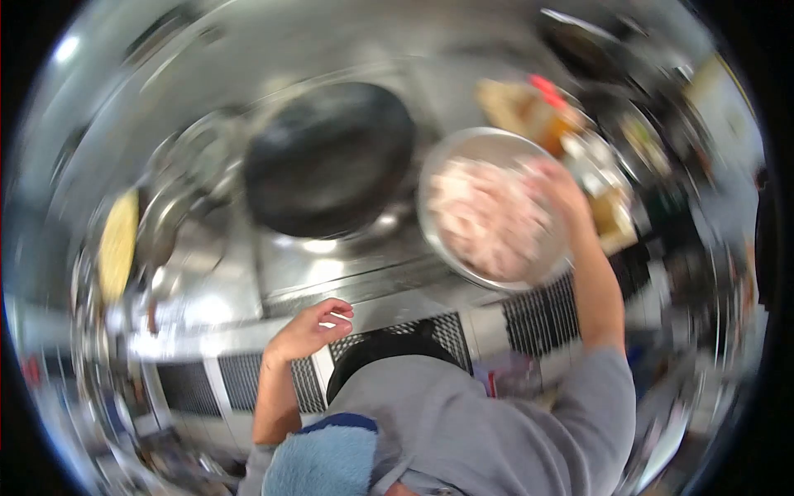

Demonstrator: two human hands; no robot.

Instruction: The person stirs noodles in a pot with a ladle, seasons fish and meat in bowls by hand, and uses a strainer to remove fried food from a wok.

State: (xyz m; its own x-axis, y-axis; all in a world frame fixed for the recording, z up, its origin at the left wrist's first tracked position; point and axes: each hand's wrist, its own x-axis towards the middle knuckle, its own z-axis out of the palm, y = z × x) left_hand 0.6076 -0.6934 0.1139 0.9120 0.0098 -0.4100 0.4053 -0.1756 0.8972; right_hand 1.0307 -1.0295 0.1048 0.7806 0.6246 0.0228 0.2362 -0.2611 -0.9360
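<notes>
A large metal bowl (pixel 428 217) holds a heap of pale pink raw pieces, perhaps meat (pixel 488 217). My right hand (pixel 556 188) is at the bowl's right side, over the pieces; its fingers are smeared by motion, and what they hold, if anything, cannot be made out. My left hand (pixel 318 327) hovers near the counter's front edge, fingers curled loosely and apart, with nothing in it. Left of the bowl, a dark wok (pixel 331 157) rests on the stove, apart from both hands.
Metal pans or ladles (pixel 161 227) and a yellow oval object (pixel 119 246) lie at the left. Blurred containers, one with a red top (pixel 547 91), stand behind and right of the bowl. The steel counter edge (pixel 207 341) runs before my body.
</notes>
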